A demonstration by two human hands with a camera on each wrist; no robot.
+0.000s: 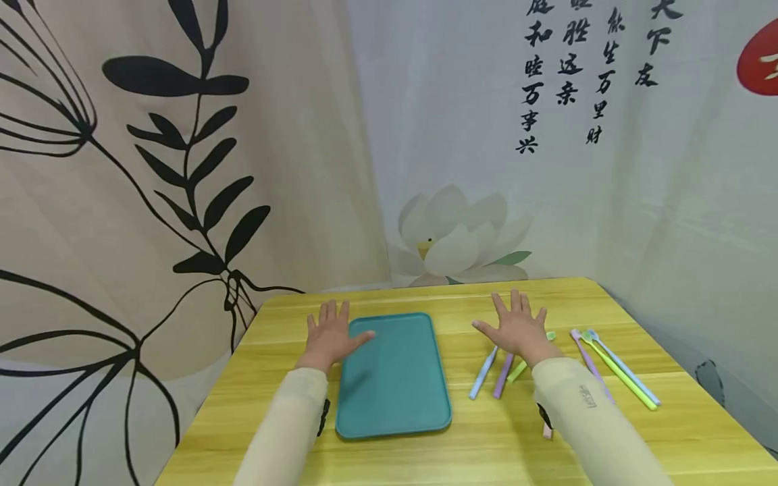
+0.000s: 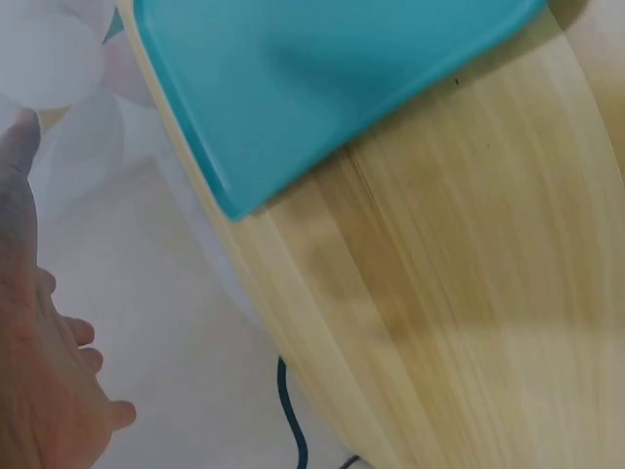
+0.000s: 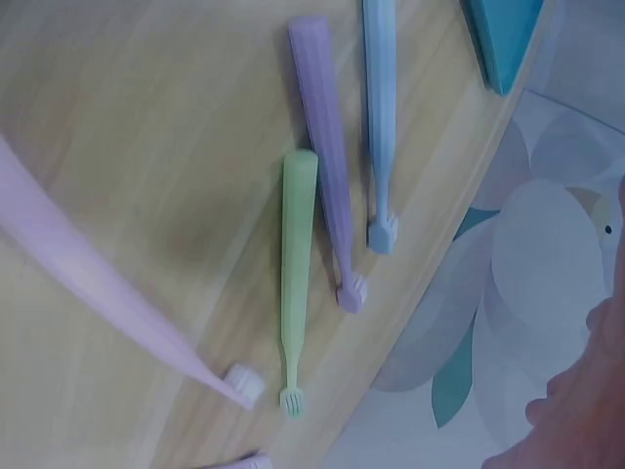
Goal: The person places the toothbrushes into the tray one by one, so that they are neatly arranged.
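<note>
My left hand point(image 1: 331, 337) is held over the left edge of a teal tray point(image 1: 395, 378), fingers spread and straight. In the left wrist view the hand point(image 2: 49, 362) shows at the left side, holding nothing. My right hand point(image 1: 516, 329), also with spread fingers and nothing in it, hovers over several toothbrushes. Near it lie a blue toothbrush point(image 3: 382, 117), a purple toothbrush point(image 3: 327, 127) and a green toothbrush point(image 3: 298, 244), side by side on the table. A pink toothbrush point(image 3: 117, 303) lies beside them, mostly hidden by the right sleeve in the head view.
Farther right on the wooden table point(image 1: 292, 418) lie a light purple toothbrush point(image 1: 592, 364), a lime green toothbrush point(image 1: 620, 370) and a light blue toothbrush point(image 1: 629, 368). A printed curtain point(image 1: 316, 148) hangs behind the table's far edge.
</note>
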